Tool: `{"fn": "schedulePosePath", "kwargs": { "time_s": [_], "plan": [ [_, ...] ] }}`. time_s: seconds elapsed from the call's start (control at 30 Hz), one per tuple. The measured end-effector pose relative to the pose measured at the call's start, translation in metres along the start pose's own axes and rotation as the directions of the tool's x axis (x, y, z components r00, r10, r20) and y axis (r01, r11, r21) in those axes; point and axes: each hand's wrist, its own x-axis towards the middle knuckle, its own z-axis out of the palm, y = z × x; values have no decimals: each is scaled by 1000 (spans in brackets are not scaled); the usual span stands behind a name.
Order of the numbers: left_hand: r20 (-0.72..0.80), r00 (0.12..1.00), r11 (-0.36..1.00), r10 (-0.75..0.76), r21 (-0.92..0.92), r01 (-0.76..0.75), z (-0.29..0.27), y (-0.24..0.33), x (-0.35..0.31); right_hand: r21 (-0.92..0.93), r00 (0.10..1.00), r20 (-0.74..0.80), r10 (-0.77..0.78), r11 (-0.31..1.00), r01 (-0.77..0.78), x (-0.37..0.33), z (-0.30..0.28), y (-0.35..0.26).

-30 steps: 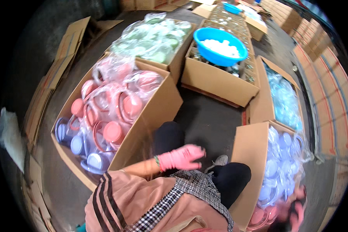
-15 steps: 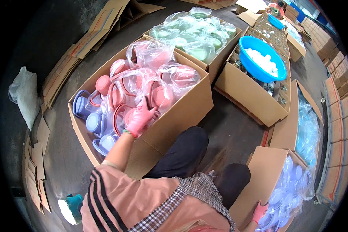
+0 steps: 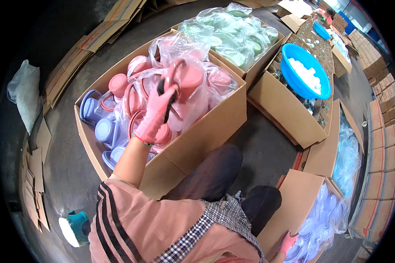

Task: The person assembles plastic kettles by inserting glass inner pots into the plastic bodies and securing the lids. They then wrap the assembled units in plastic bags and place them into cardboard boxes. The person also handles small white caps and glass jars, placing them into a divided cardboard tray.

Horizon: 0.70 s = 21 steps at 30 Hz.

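Observation:
My left hand (image 3: 156, 109), in a pink and black glove, is closed on a pink plastic lid with a loop handle (image 3: 190, 81). It holds this lid just above the other pink lids (image 3: 118, 85) in an open cardboard box (image 3: 215, 120). Clear plastic bags wrap many of them. Purple lids with handles (image 3: 104, 130) lie along the left side of the same box. At the lower right my right hand (image 3: 289, 242), also pink-gloved, curls over the rim of another cardboard box (image 3: 289, 201). Bagged purple lids (image 3: 314, 225) fill that box; its fingers show only partly.
Behind is a box of bagged green lids (image 3: 232, 35). A blue basin (image 3: 289, 70) of white pieces rests on a divided carton (image 3: 285, 111) of glassware. Bagged light-blue items (image 3: 346, 153) fill a box at right. Flattened cardboard (image 3: 70, 65) lies left; stacked cartons (image 3: 375, 175) stand right.
My left hand has risen slightly and moved away from me, lifting a pink handled lid from among the others. My right hand stays at the purple lids' box. The view has shifted a little.

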Motion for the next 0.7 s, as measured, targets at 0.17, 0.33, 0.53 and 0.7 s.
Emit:
{"fn": "schedulePosePath", "kwargs": {
  "time_s": [0.17,0.33,0.53,0.7],
  "plan": [
    [123,985,784,-120,620,18,0,-59,-57,-9,999,-25,23,1000,-23,-4,3,12],
    [629,728,613,272,470,-635,34,-19,-136,62,1000,-3,2,998,-2,0,0,15],
    [966,257,964,-25,92,-251,105,-59,-194,-140,981,188,40,990,-14,22,-14,17],
    [936,-97,811,-338,238,-535,144,-109,-231,-332,975,202,87,943,-16,23,-33,-15]
  ]
}}
